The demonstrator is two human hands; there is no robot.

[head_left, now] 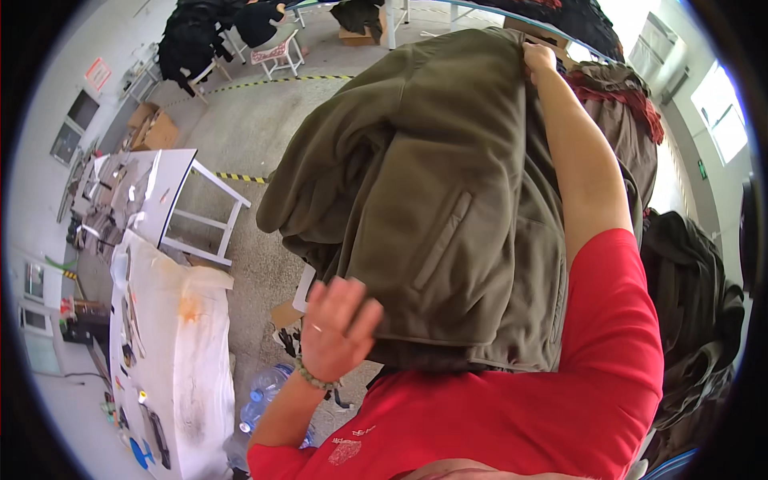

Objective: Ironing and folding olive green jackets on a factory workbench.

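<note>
An olive-green fleece jacket with a slanted pocket is spread out in front of me. At its far right end, by the upper edge, my right hand is closed on the cloth with the arm stretched out. My left hand is raised beside the near left edge of the jacket. Its fingers are extended and slightly blurred, the palm shows, and nothing is in it. A beaded bracelet circles the left wrist. What supports the jacket is mostly hidden beneath it.
Left of me stands a white-covered table with tools. Large plastic bottles are on the floor below my left arm. Piles of dark garments line my right side. A person sits on a chair at the far left.
</note>
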